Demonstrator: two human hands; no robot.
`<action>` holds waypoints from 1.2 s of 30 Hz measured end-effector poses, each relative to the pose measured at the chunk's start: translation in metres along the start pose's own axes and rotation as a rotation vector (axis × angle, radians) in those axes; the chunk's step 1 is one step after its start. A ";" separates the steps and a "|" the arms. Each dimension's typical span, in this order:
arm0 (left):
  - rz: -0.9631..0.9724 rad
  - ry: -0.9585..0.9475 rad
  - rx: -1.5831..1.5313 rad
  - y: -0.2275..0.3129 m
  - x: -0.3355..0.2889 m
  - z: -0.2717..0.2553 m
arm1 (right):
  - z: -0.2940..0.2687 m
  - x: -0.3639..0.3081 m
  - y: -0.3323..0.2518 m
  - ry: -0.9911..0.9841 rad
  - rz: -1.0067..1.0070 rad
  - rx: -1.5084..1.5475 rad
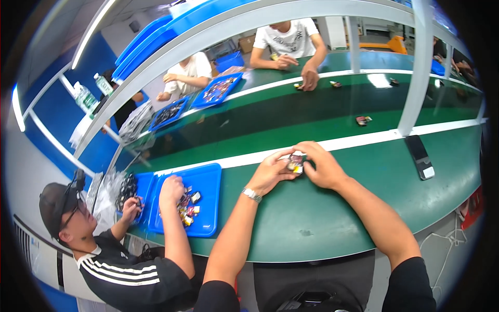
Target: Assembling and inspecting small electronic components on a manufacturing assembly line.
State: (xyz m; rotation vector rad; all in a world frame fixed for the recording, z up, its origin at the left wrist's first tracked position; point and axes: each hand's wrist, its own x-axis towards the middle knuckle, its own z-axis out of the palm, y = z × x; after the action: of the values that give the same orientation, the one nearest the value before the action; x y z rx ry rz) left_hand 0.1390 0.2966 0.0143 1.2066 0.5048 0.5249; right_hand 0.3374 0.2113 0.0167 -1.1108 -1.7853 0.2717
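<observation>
Above the green tabletop, in front of the white rail, my two hands meet over a small packet (295, 167). It looks dark, with white, red and yellow parts; its exact kind is too small to tell. My left hand (271, 172), with a metal watch (252, 195) on the wrist, closes on the packet from the left. Curled around its right side, my right hand (321, 165) has its thumb and fingertips against it. The fingers cover part of the packet.
At left, a co-worker's hand (171, 188) reaches into a blue tray (210, 218) of small packets. A phone-like black object (419, 156) lies at right by a white post (416, 73). Beyond the rail, a green conveyor belt (291, 122) carries several packets; people sit across it.
</observation>
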 end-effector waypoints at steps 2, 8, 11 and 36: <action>0.034 0.042 -0.029 -0.005 -0.004 -0.001 | 0.009 0.002 -0.007 0.055 0.063 0.036; 0.090 0.117 -0.038 -0.006 -0.001 0.012 | 0.019 0.002 -0.011 0.092 0.058 -0.252; 0.098 0.123 -0.042 -0.007 -0.001 0.013 | 0.019 0.002 -0.011 0.113 0.030 -0.300; 0.139 0.170 0.083 -0.008 -0.007 0.009 | 0.009 0.013 0.002 -0.104 -0.079 -0.252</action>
State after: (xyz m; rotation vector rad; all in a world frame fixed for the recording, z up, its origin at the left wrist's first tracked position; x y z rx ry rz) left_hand 0.1398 0.2836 0.0101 1.2886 0.5949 0.7354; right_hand 0.3298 0.2247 0.0194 -1.2162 -1.9913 0.0573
